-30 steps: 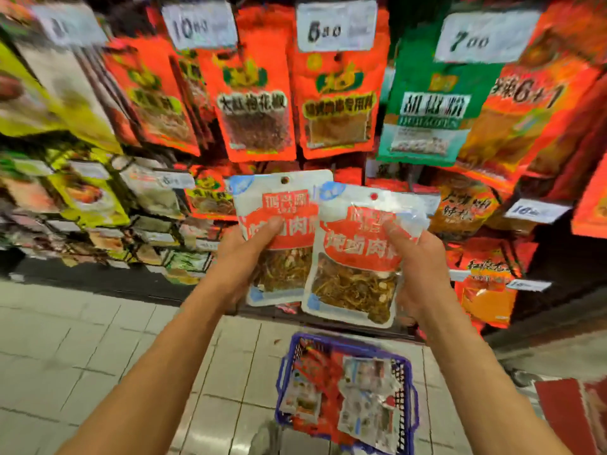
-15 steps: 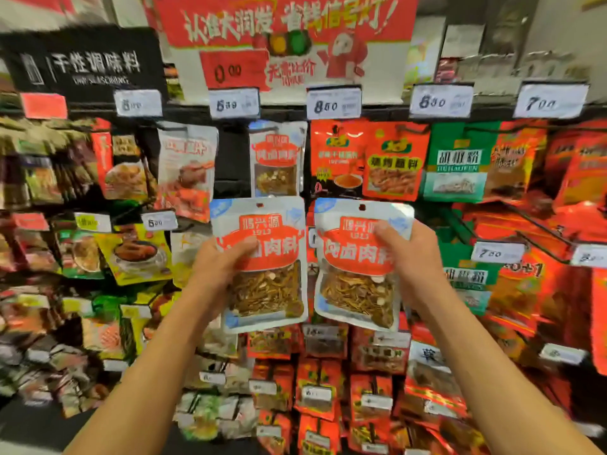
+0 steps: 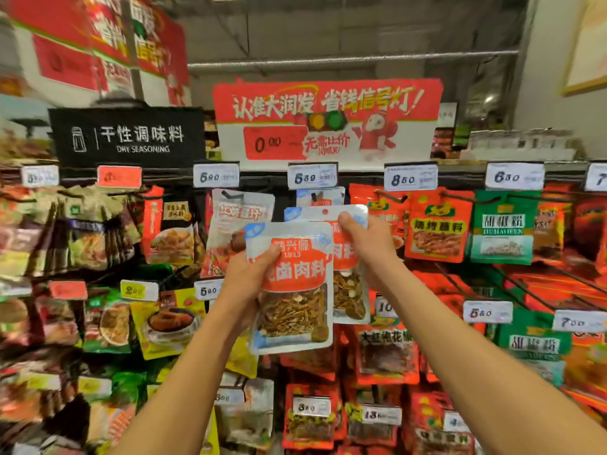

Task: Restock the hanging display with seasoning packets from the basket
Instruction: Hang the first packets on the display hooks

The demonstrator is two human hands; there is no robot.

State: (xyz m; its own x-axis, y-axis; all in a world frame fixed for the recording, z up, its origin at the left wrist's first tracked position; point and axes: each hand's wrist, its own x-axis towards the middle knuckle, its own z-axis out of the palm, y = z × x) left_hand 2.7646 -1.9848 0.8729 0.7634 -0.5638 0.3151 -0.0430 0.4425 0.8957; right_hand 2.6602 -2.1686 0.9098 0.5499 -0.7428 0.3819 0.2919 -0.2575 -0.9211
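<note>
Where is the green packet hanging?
In the head view, the green packet hangs on the right of the top row, beside an orange packet, under a price tag.

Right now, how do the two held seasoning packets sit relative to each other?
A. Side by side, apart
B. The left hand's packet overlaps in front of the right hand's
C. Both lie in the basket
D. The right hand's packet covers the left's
B: the left hand holds its packet lower and in front, covering part of the right hand's packet.

Black dry-seasoning sign (image 3: pixel 126 136), red promotional banner (image 3: pixel 326 118), white price tags (image 3: pixel 410 177)
</note>
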